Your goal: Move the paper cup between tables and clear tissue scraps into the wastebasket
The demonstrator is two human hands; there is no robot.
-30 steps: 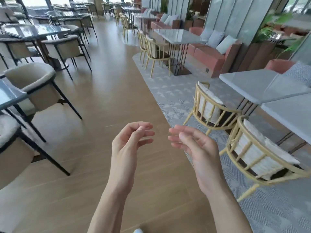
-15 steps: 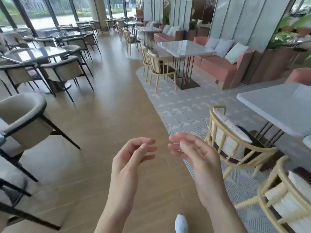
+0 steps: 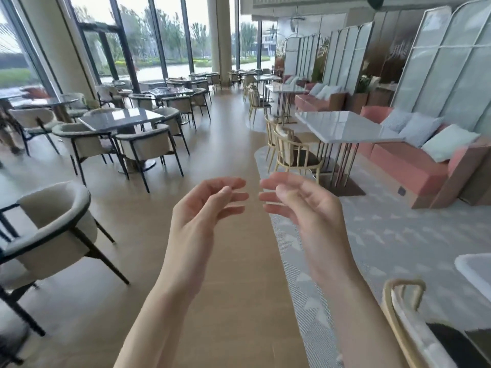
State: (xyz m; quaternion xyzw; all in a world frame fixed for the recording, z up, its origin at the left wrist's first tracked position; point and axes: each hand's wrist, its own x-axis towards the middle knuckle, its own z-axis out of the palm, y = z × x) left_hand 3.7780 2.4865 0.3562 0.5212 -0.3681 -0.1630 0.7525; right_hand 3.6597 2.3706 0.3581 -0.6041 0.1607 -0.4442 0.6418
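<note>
1. Head view, room: café hall with a wooden floor aisle [image 3: 228,160], tall windows at the far end, dark worktop [image 3: 121,119] with cream chairs on the left, white worktop [image 3: 342,126] with wooden chairs and a pink sofa [image 3: 409,166] on the right, patterned rug [image 3: 398,235] under them.
2. Head view, hands: left hand [image 3: 204,208] and right hand [image 3: 305,205] are raised side by side over the aisle, palms turned inward, fingertips nearly meeting but apart.
3. Fingers: loosely curled on both hands, relaxed, holding nothing.
4. Task things: no paper cup, tissue scraps or wastebasket visible on either worktop or the floor; cannot tell where they lie.
5. Key relation: direction from fingers to cup is unknown, so neither hand is nearer; cup axis cannot be told.
6. Judgement: person is likely in transit between tables; next move needs the target found first.
</note>
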